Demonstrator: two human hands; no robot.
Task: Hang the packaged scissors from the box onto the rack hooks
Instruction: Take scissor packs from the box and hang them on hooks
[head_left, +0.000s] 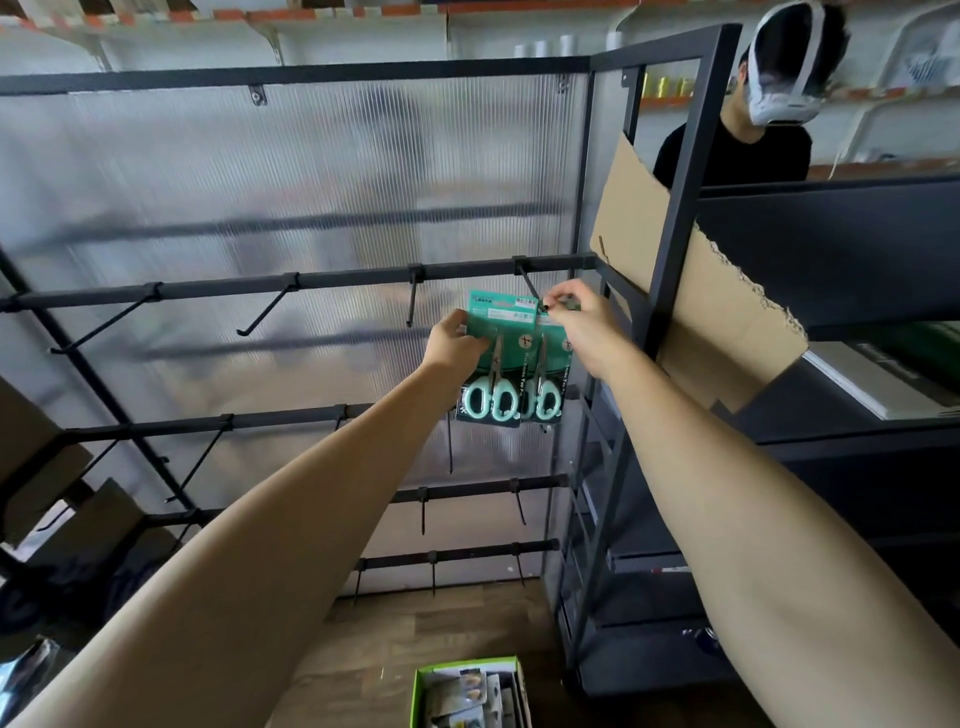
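Two green-carded packs of mint-handled scissors overlap in front of the rack. My left hand (457, 345) grips the left edge of the front pack (496, 364). My right hand (584, 325) pinches the top of the rear pack (550, 384) right at the tip of a black hook (531, 288) on the upper rack bar (311, 283). Whether the card's hole is over the hook is hidden by my fingers. The green-rimmed box (470, 693) with several more packs sits on the floor at the bottom edge.
More bare hooks line the upper bar and the lower bars (208, 423). A black metal shelf frame (670, 270) stands at the right with a torn cardboard sheet (696, 291) against it. A person in a headset (769, 104) stands behind it. Cardboard boxes (36, 457) lie at left.
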